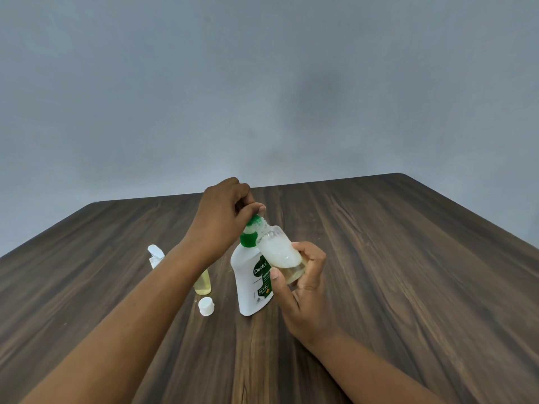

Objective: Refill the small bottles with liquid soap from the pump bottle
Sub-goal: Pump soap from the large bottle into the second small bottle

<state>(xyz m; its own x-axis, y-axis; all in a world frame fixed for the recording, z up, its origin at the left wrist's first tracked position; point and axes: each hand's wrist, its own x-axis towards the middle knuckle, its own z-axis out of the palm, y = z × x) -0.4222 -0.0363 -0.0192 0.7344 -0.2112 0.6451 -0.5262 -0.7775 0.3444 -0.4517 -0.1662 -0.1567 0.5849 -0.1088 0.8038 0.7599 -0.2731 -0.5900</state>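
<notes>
A white pump bottle [251,282] with a green pump head and a Dettol label stands on the wooden table [408,272]. My left hand [223,217] grips the pump head from above. My right hand [303,281] holds a small clear bottle [280,252], tilted with its open neck at the pump spout; white foam and a little yellowish liquid show inside. Another small bottle [203,282] with yellow liquid stands left of the pump bottle, partly hidden by my left forearm. A white cap [206,306] lies in front of it.
A white spray top [156,255] lies on the table behind my left forearm. A grey wall [262,83] rises past the table's far edge. Bare wood stretches to the right and toward me.
</notes>
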